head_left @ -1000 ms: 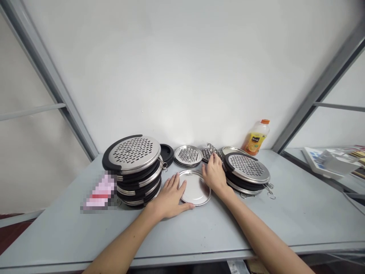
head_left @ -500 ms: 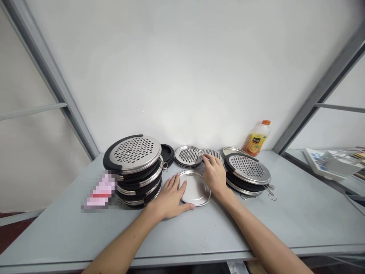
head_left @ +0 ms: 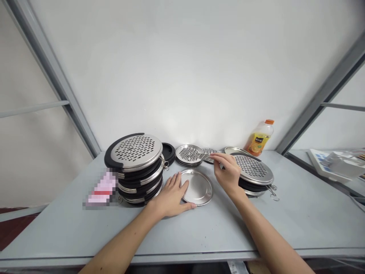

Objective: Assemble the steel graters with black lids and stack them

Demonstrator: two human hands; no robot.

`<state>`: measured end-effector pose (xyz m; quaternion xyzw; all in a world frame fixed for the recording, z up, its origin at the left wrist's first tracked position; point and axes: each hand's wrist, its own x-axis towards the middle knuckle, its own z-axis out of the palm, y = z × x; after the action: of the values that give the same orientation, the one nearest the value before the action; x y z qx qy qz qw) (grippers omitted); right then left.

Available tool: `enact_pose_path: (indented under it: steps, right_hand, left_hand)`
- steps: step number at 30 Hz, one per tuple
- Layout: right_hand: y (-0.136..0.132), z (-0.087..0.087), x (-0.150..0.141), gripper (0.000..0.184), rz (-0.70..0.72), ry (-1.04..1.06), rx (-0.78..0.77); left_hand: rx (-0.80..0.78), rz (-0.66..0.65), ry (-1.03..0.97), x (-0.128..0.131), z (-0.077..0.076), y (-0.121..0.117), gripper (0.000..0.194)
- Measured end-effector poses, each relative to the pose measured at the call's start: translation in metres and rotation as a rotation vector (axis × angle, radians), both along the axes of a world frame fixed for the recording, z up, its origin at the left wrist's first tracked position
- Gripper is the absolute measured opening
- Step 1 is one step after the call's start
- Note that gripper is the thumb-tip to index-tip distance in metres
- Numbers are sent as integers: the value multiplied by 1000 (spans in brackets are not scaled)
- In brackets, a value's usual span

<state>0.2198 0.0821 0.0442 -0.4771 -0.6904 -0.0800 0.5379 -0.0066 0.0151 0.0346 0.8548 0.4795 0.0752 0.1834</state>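
My left hand lies spread, palm down, with its fingers and thumb against the left rim of a shallow round metal dish on the table. A perforated metal grater disc is pinched between the thumb and fingers of my right hand. This disc is raised and tilted nearly edge-on. Behind it lie a stack of grater discs and another perforated disc, partly covered.
At left stands a tall stack of round graters with black rims; a shorter stack is at right. Behind are a black round part, a metal ring-edged dish and a juice bottle. A blurred pink item lies left.
My right hand has drawn back and right from the discs, lifting the grater disc, which now shows tilted. My left hand stays against the dish.
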Motion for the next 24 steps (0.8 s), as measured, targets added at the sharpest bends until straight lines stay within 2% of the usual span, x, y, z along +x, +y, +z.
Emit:
enact_pose_path:
  steps: [3,6,8,10,13,16,20,24]
  right_hand:
    - [-4,8,-1,17,106,198,13]
    - [-1,13,0,8,290,402,0]
    - [3,13,2,3,416,516,-78]
    - [7,12,4,6,507,598,-188]
    - [11,8,5,12,578,689,-317]
    - [15,2,5,16,627,748,-375]
    - [18,-2,6,20,679,773,-438]
    - [17,-2,5,21,749,779,-520]
  left_hand:
    - [9,-3,-37,-1,0,-1,83]
    - [40,56,-135,1,2,-1,80]
    - [99,114,-225,4,1,1,77]
    - [194,168,-323,8,-1,4,69]
    - [349,258,-493,10,-7,11,41]
    - [444,319,-585,11,-9,15,16]
    - [491,292,-564,11,-7,13,1]
    - [517,314,-577,12,-6,12,7]
